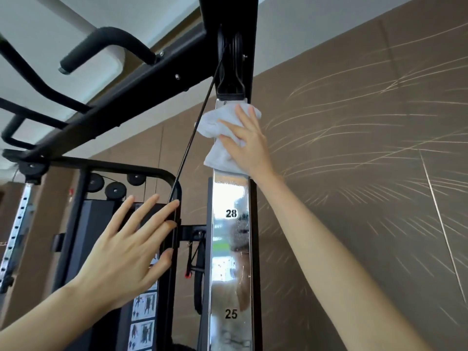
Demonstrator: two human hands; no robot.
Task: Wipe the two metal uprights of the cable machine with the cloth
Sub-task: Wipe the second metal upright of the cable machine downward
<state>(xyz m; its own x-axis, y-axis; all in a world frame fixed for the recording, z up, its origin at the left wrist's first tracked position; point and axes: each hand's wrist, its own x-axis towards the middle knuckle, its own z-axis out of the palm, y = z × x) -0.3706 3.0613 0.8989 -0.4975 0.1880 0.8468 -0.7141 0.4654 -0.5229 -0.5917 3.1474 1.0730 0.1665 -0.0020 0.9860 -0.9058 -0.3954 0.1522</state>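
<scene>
A shiny chrome upright (231, 249) marked 28 and 25 rises through the middle of the head view. My right hand (244, 143) presses a crumpled white cloth (219, 138) flat against the upright near its top, just under the black pulley bracket (230, 72). My left hand (129, 252) is open with fingers spread, its fingertips resting on the black curved frame tube (174, 211). A second chrome upright with holes (17, 229) stands at the far left.
A black cable (195, 138) runs diagonally from the pulley down past the cloth. Black pull-up handles (101, 44) and a crossbeam hang overhead. An exercise chart (143, 323) is on the weight stack shroud. A brown wall fills the right.
</scene>
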